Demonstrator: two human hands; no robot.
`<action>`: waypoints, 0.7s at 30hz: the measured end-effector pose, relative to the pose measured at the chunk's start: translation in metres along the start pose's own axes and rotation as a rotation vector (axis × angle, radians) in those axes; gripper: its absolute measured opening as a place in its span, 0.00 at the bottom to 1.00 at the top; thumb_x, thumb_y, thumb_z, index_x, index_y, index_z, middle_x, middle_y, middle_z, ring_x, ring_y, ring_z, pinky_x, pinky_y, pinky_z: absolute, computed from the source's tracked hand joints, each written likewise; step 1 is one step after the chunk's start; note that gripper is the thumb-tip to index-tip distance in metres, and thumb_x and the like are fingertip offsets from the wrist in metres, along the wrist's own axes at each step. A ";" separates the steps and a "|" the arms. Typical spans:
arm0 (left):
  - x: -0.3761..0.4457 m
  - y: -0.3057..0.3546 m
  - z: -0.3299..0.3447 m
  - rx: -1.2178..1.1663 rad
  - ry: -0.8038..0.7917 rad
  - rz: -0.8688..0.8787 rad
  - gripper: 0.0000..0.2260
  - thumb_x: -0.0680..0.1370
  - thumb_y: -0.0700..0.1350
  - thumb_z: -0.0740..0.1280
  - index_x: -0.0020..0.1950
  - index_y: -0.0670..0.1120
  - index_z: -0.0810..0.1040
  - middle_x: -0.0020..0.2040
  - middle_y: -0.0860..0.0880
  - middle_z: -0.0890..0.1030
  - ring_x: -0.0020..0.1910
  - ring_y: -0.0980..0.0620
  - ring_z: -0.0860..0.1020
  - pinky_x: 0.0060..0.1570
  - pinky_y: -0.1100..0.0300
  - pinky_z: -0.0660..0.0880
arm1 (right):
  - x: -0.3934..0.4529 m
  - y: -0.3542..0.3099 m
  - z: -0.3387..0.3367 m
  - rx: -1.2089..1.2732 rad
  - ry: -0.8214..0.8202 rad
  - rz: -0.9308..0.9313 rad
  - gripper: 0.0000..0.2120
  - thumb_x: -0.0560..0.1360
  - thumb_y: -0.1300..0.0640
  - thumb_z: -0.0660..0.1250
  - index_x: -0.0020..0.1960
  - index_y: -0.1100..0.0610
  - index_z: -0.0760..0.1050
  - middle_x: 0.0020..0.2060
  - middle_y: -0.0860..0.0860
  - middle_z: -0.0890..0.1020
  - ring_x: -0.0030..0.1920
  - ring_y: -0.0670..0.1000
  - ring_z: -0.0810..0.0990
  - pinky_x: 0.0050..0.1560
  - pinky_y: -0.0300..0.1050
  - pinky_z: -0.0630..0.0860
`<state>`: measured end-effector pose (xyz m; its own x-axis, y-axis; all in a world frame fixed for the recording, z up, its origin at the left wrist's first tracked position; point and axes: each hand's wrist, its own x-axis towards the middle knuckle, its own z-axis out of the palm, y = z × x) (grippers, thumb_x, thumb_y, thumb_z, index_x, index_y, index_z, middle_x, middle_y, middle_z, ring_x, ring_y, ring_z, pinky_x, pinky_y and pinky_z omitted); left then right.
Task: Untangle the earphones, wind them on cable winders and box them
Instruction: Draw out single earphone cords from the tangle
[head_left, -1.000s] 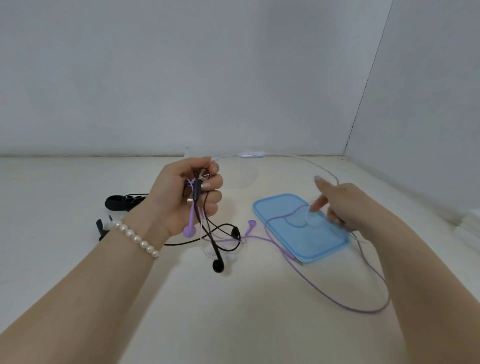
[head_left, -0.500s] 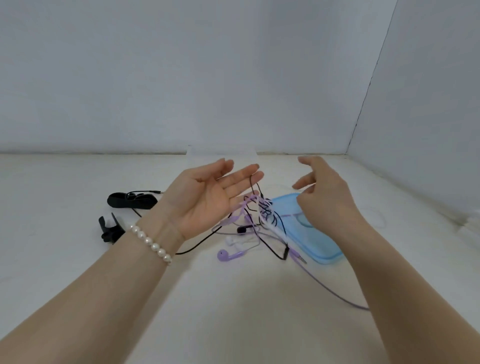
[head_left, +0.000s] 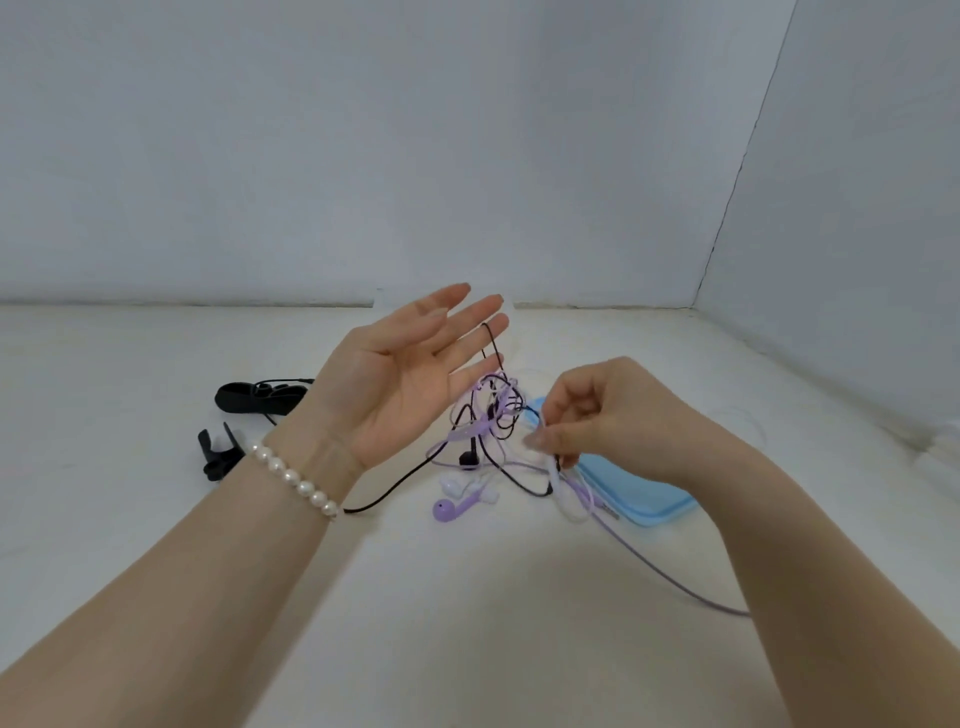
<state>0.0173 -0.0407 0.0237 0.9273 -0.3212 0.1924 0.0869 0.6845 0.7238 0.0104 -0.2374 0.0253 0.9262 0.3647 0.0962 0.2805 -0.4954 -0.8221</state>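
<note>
Tangled black, purple and white earphone cords (head_left: 493, 415) between hands — draped off flat-open left hand (head_left: 400, 379), pinched by right hand (head_left: 597, 415).

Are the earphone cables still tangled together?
Tangled: black, purple and white earphone cables cross in one knot hanging from the left hand, while the right hand pinches a strand.

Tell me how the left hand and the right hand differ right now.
The left hand is open, palm up, fingers straight; the right hand has curled fingers pinching a white cable. A black cable hangs over the left hand's fingertips, while the right hand pinches its strand. The left wrist wears a pearl bracelet; the right wrist is bare. Both are raised over the tangle of earphones.
</note>
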 end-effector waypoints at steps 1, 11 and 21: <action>0.000 0.001 0.000 0.017 0.013 0.024 0.14 0.70 0.33 0.63 0.55 0.42 0.75 0.63 0.38 0.77 0.61 0.42 0.77 0.57 0.47 0.75 | 0.001 0.000 -0.002 0.044 0.042 -0.012 0.06 0.68 0.63 0.74 0.37 0.63 0.78 0.25 0.52 0.80 0.26 0.46 0.77 0.32 0.33 0.73; -0.003 -0.012 -0.002 0.929 0.208 -0.058 0.20 0.65 0.35 0.76 0.50 0.48 0.71 0.48 0.46 0.75 0.38 0.49 0.78 0.39 0.57 0.75 | 0.003 0.002 -0.016 0.556 0.206 -0.108 0.10 0.78 0.64 0.59 0.44 0.64 0.79 0.23 0.53 0.67 0.25 0.50 0.69 0.28 0.37 0.70; 0.001 0.016 -0.020 0.940 0.462 0.034 0.07 0.74 0.41 0.70 0.36 0.41 0.78 0.20 0.52 0.66 0.21 0.55 0.65 0.30 0.63 0.65 | 0.001 0.020 -0.056 1.033 0.379 0.058 0.05 0.71 0.59 0.65 0.38 0.59 0.77 0.17 0.46 0.57 0.17 0.44 0.54 0.22 0.34 0.53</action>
<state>0.0272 -0.0172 0.0217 0.9900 0.1051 0.0941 -0.0767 -0.1591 0.9843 0.0313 -0.2917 0.0402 0.9980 0.0094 0.0633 0.0519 0.4587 -0.8871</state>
